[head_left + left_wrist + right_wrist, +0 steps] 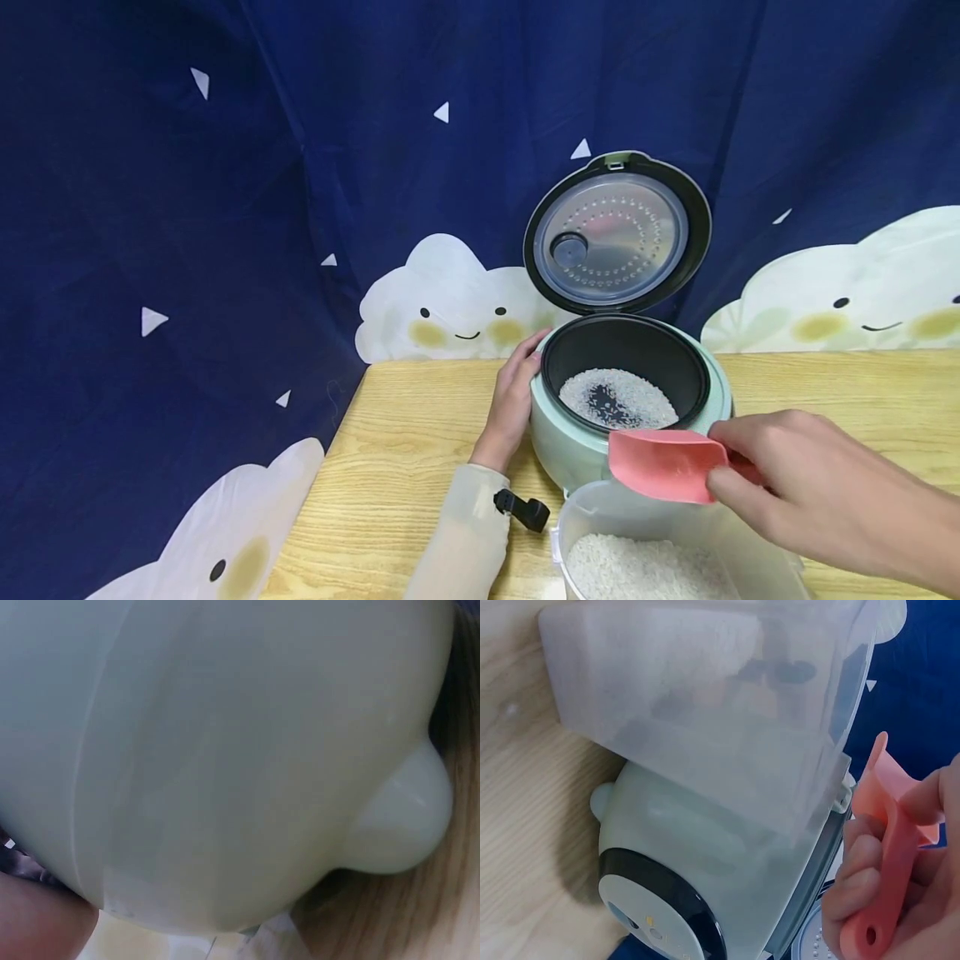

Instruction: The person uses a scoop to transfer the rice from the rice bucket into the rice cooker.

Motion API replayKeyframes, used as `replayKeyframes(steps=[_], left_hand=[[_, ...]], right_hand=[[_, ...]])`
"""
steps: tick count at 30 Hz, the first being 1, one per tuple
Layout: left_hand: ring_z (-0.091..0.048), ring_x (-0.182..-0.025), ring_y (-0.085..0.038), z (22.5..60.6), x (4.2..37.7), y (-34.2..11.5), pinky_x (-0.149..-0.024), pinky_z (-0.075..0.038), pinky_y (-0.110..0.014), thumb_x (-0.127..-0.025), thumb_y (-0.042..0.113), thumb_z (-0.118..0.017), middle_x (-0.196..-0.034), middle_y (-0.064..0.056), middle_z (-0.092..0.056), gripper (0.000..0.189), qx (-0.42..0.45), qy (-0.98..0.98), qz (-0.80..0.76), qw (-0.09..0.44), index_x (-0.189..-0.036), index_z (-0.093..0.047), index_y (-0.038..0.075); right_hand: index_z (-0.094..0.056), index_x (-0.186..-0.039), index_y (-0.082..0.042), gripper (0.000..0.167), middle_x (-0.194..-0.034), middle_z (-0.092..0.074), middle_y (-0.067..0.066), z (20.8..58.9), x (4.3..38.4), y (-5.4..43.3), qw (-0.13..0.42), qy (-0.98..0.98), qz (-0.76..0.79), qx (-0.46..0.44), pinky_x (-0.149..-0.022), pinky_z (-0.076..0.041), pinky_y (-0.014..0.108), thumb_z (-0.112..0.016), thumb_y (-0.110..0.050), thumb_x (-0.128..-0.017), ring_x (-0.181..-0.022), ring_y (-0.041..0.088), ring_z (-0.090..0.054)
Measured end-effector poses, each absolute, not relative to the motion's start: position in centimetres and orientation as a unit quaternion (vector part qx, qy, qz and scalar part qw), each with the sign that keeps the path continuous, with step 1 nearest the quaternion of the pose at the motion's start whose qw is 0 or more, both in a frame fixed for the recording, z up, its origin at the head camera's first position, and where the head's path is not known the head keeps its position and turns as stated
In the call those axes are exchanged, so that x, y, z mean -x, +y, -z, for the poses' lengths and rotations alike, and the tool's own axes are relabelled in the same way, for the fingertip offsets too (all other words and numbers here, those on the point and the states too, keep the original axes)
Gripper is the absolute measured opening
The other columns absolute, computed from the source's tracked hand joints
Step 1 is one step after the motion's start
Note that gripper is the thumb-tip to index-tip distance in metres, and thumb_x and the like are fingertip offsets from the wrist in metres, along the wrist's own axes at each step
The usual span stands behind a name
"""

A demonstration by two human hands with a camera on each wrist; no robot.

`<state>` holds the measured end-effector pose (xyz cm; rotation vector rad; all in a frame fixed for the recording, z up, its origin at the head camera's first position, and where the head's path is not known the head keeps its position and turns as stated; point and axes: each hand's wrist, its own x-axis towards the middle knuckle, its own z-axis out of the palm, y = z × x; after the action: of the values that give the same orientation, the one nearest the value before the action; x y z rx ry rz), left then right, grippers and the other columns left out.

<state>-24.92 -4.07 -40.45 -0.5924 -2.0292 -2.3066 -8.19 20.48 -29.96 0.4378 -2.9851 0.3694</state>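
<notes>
In the head view a pale green rice cooker (558, 442) stands with its lid (615, 237) raised. White rice (637, 396) lies in its dark inner pot (667, 350), with a dark patch of the bottom showing. My left hand (513, 400) rests against the cooker's left side; the left wrist view shows mostly the cooker's wall (247, 765). My right hand (780, 475) grips a pink scoop (660, 467) by its handle, above the near rim of the cooker and the rice bin. The right wrist view shows fingers (859, 889) curled round the scoop's handle (885, 900).
A clear plastic bin (757, 558) of rice (645, 571) stands close in front of the cooker. Both are on a wood-grain table (405, 433). Behind hangs a dark blue curtain (420, 183) with clouds and triangles. A black strap device (525, 510) sits on the left wrist.
</notes>
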Motion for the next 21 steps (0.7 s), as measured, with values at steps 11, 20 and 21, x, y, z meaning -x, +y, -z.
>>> replayKeyframes(steps=[11, 20, 21], left_hand=[[-0.047, -0.149, -0.019, 40.6, 25.0, -4.1, -0.128, -0.034, -0.038, -0.107, 0.027, -0.041, -0.156, -0.002, -0.055, 0.047, 0.186, -0.650, 0.737, 0.007, -0.150, -0.054, 0.016], [-0.047, -0.149, -0.019, 40.7, 25.1, -4.1, -0.128, -0.034, -0.039, -0.108, 0.027, -0.039, -0.156, -0.003, -0.055, 0.049, 0.189, -0.650, 0.736, 0.005, -0.152, -0.052, 0.011], [-0.047, -0.149, -0.019, 40.6, 25.1, -4.0, -0.128, -0.034, -0.039, -0.108, 0.027, -0.039, -0.156, -0.003, -0.055, 0.049, 0.189, -0.650, 0.736, 0.005, -0.152, -0.052, 0.011]], right_hand=[[-0.055, -0.073, -0.042, 0.027, -0.058, -0.040, -0.026, 31.1, 7.8, 22.1, 0.026, -0.964, -0.077, -0.252, -0.050, -0.029, 0.016, -0.076, -0.034, -0.087, -0.053, -0.007, -0.034], [-0.062, -0.079, -0.037, 0.016, -0.060, -0.045, -0.019, 30.6, 7.9, 21.6, -0.078, -0.974, -0.031, -0.209, -0.052, -0.030, 0.020, -0.075, -0.040, -0.088, -0.052, 0.001, -0.038], [-0.062, -0.080, -0.036, 0.015, -0.061, -0.046, -0.018, 30.5, 7.9, 21.5, -0.085, -0.975, -0.025, -0.205, -0.052, -0.030, 0.021, -0.075, -0.040, -0.087, -0.052, 0.002, -0.038]])
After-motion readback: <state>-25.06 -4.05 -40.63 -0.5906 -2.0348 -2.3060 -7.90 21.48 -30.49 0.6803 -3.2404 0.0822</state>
